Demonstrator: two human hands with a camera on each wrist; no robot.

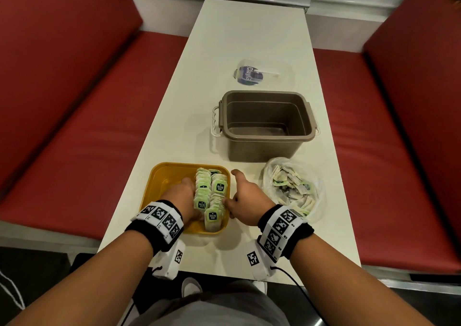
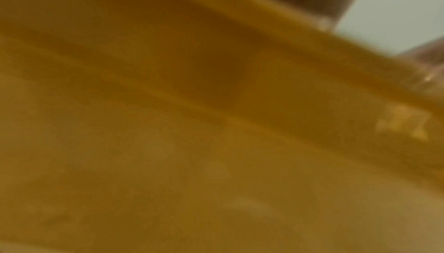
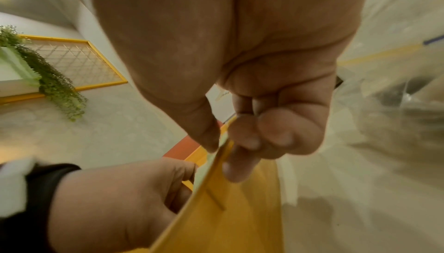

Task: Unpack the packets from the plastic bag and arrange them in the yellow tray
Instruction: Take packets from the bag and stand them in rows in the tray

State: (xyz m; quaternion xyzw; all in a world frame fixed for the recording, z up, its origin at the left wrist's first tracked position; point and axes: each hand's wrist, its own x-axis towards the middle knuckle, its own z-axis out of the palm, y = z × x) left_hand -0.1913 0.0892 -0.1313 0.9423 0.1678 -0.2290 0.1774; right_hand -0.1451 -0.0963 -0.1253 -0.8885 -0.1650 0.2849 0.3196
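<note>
The yellow tray (image 1: pixel 169 176) sits at the near left of the white table. Several green-and-white packets (image 1: pixel 212 196) stand in rows along its right side. My left hand (image 1: pixel 183 196) is inside the tray, pressed against the left of the rows, with its fingers curled onto the packets; their tips are hidden. My right hand (image 1: pixel 228 207) pinches the tray's right rim, thumb inside against the packets, fingers outside. The right wrist view shows this pinch (image 3: pixel 223 149) on the tray (image 3: pixel 228 219) and my left hand (image 3: pixel 115 200). The clear plastic bag (image 1: pixel 294 188) with more packets lies to the right.
An empty brown tub (image 1: pixel 264 123) stands behind the tray and bag. A clear lid with a blue label (image 1: pixel 252 74) lies farther back. Red benches (image 1: pixel 74 126) flank the narrow table. The left wrist view shows only blurred yellow tray (image 2: pixel 216 143).
</note>
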